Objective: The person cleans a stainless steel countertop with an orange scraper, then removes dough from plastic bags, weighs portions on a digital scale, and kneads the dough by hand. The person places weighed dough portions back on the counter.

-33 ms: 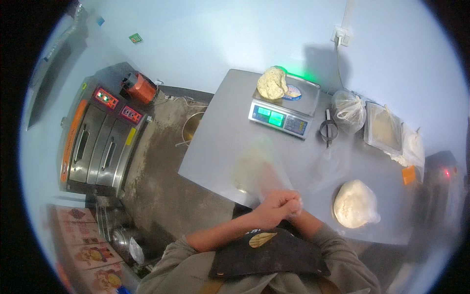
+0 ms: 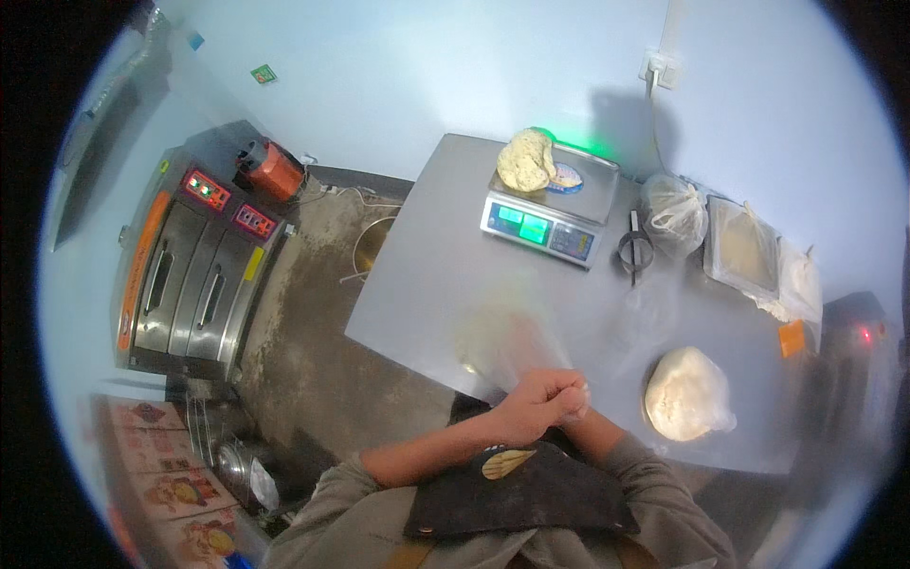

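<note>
At the near edge of the grey tabletop (image 2: pixel 445 266), the left hand (image 2: pixel 531 403) lies cupped over the right hand (image 2: pixel 574 410), the two pressed together. A small pale bit, probably a piece of dough (image 2: pixel 580 398), peeks out on the right side of the clasp; the left hand's fingers curl closed over it, while the right hand is almost wholly covered, so how far it is open cannot be told.

As a judgement, the work looks partway through. A large dough lump (image 2: pixel 686 394) in a clear bag sits on the tabletop just right of the hands, and another rough dough piece (image 2: pixel 527 159) rests on the digital scale (image 2: pixel 555 204) at the far side, its green display lit. A floury smear (image 2: pixel 507 337) marks the tabletop just beyond the hands. No finished shaped pieces show anywhere on the tabletop, so most of the dough appears unworked.

Further right lie a tied plastic bag (image 2: pixel 675 211), scissors (image 2: pixel 633 248) and a flat tray (image 2: pixel 741 248) with a bagged pale mass beside it. A steel deck oven (image 2: pixel 190 275) stands on the floor to the left.

The piece between the hands is nearly all hidden. The right rim of the view is dark and blurred.
</note>
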Demonstrator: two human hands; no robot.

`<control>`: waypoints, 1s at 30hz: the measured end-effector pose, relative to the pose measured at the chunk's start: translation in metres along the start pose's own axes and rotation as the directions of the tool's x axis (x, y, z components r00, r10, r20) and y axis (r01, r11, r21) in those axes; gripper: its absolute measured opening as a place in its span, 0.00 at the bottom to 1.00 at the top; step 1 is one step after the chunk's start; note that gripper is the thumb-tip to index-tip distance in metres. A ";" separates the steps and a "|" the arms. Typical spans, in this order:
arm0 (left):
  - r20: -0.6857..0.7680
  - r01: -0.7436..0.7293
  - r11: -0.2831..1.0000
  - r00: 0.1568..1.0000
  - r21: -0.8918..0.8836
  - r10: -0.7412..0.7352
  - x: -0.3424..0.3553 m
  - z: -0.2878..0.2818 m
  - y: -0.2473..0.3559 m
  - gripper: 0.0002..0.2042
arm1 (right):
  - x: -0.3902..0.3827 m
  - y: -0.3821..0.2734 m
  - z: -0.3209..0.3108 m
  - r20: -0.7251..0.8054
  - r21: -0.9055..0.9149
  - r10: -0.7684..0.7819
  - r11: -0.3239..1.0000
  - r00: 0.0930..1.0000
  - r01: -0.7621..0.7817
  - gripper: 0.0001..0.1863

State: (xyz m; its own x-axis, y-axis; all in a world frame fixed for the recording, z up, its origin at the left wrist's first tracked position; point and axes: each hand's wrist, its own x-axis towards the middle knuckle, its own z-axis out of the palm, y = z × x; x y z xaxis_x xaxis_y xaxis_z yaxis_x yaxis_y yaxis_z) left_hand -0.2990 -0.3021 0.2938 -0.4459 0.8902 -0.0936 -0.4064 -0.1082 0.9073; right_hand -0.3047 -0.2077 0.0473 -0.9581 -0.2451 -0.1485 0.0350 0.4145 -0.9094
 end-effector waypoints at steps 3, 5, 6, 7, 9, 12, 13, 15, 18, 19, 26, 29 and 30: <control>0.008 0.027 0.983 1.000 -0.181 -0.026 0.006 0.018 0.000 0.10 | -0.025 0.013 -0.009 -0.082 -0.086 0.042 0.995 0.996 -0.049 0.29; 0.028 0.067 0.975 0.998 -0.213 -0.062 0.009 0.021 0.003 0.10 | -0.038 0.022 -0.019 -0.159 -0.164 0.093 0.979 0.983 -0.120 0.30; 0.030 0.060 0.986 0.998 -0.156 -0.056 0.009 0.022 0.004 0.10 | -0.043 0.027 -0.025 -0.202 -0.207 0.128 0.963 0.971 -0.170 0.30; 0.036 0.053 0.993 0.998 -0.102 -0.050 0.011 0.024 0.006 0.12 | -0.048 0.033 -0.031 -0.249 -0.243 0.160 0.945 0.955 -0.221 0.31; 0.141 0.032 0.988 0.990 -0.148 -0.011 0.018 0.023 0.012 0.17 | -0.053 0.046 -0.043 -0.325 -0.305 0.212 0.899 0.922 -0.315 0.31; 0.168 0.081 0.996 0.983 -0.044 -0.072 0.027 0.020 0.020 0.25 | -0.053 0.068 -0.059 -0.439 -0.372 0.309 0.793 0.844 -0.483 0.32; 0.152 0.100 0.995 0.983 0.022 -0.103 0.028 0.021 0.020 0.27 | -0.052 0.076 -0.064 -0.469 -0.386 0.327 0.760 0.820 -0.523 0.33; 0.221 0.159 0.986 0.964 -0.040 -0.146 0.031 0.023 0.016 0.29 | -0.046 0.093 -0.072 -0.533 -0.393 0.363 0.694 0.764 -0.603 0.34; 0.256 0.223 0.974 0.941 0.024 -0.222 0.030 0.029 -0.003 0.30 | -0.034 0.127 -0.080 -0.598 -0.397 0.374 0.629 0.709 -0.668 0.35; 0.262 0.237 0.970 0.934 0.058 -0.244 0.030 0.028 -0.011 0.30 | -0.028 0.142 -0.083 -0.607 -0.401 0.366 0.625 0.706 -0.669 0.35; -0.243 0.114 0.993 0.964 0.021 -0.105 0.047 -0.048 -0.095 0.22 | -0.016 0.198 -0.103 -0.537 -0.311 0.289 0.806 0.793 -0.504 0.37; -0.532 0.267 0.963 0.820 0.028 -0.211 0.053 -0.103 -0.145 0.17 | -0.027 0.166 -0.122 -0.366 -0.345 0.212 0.874 0.906 -0.343 0.34; -0.568 0.346 0.937 0.779 0.036 -0.266 0.051 -0.119 -0.163 0.16 | -0.034 0.152 -0.128 -0.293 -0.375 0.156 0.889 0.943 -0.263 0.32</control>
State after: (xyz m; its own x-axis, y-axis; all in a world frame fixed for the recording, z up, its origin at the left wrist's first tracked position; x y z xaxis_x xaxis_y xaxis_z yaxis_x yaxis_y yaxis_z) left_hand -0.3509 -0.2916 0.0922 -0.6924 0.4703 -0.5472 -0.5068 0.2228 0.8328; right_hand -0.3031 -0.0242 -0.0362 -0.9816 0.0900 -0.1684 0.1769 0.7614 -0.6237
